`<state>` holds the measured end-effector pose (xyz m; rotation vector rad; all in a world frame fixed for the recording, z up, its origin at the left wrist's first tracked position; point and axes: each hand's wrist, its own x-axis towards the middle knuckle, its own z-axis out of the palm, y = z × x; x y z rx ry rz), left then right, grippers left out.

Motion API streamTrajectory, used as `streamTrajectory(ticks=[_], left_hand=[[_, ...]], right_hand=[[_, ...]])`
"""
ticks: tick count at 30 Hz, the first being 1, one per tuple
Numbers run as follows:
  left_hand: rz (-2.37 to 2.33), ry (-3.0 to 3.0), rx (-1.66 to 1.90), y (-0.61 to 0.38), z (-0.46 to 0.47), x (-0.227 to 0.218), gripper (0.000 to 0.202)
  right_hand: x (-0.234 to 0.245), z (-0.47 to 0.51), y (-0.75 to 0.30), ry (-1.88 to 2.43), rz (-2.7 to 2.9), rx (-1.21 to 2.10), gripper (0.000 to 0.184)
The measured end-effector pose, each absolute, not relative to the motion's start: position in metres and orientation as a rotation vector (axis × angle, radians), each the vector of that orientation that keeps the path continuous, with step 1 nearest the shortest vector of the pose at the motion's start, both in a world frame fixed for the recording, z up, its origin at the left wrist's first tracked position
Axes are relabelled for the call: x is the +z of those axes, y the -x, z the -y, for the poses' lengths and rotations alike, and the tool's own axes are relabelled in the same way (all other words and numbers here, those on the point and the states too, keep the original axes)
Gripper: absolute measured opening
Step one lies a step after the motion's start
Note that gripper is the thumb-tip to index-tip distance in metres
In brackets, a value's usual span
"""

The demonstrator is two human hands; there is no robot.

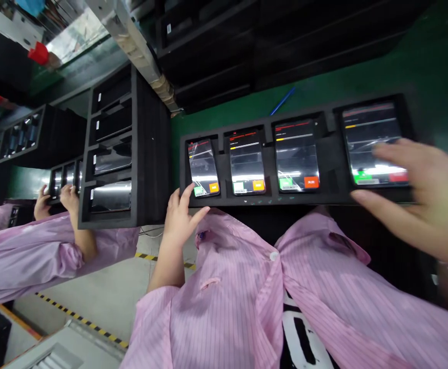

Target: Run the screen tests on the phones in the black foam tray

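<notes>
A black foam tray (252,200) lies in front of me with several lit smartphones in its slots. My left hand (181,218) rests at its near left corner, fingers apart, beside the leftmost phone (204,166). Two middle phones, one (247,161) with an orange button and another (296,156) with a red one, lie between my hands. My right hand (431,189), slightly blurred, is spread over the right side of the rightmost phone (370,138), partly covering its screen. Whether its fingertips touch the glass I cannot tell.
A stack of black foam trays (150,154) holding phones stands close on the left. Beyond it are a co-worker's hands (69,199) at another tray. A blue pen (283,101) lies on the green bench (224,113) behind my tray. More dark trays (208,61) stand at the back.
</notes>
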<state>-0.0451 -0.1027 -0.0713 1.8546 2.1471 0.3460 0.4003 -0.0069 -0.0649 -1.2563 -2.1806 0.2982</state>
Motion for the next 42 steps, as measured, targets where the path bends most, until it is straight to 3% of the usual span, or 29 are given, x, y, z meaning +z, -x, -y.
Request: streamTrajectory(ticks=[3, 10, 17, 23, 29, 33, 42], left_hand=[[-2.187, -1.859, 0.308, 0.041, 0.104, -0.072, 0.065], [-1.961, -2.34, 0.528, 0.0, 0.087, -0.068, 0.067], [-1.856, -2.45, 0.365, -0.031, 0.066, -0.081, 0.058], [-1.848, -2.434, 0.421, -0.028, 0.069, -0.08, 0.067], [-1.859, -2.357, 0.503, -0.031, 0.061, -0.074, 0.068], [-1.89, -2.368, 0.56, -0.035, 0.045, -0.074, 0.067], [-1.99, -2.319, 0.474, -0.043, 0.037, -0.078, 0.065]], right_hand=[[-0.066, 0.015, -0.363, 0.978, 2.304, 0.402, 0.065], [-0.088, 0.024, -0.327, 0.884, 2.493, 0.374, 0.047], [-0.074, 0.024, -0.378, 1.127, 2.351, 0.266, 0.043], [-0.088, 0.025, -0.409, 1.419, 2.323, 0.159, 0.054], [-0.08, 0.017, -0.384, 1.23, 2.258, 0.275, 0.043], [-0.083, 0.007, -0.352, 1.05, 2.315, 0.395, 0.046], [-0.102, 0.007, -0.333, 1.061, 2.375, 0.198, 0.051]])
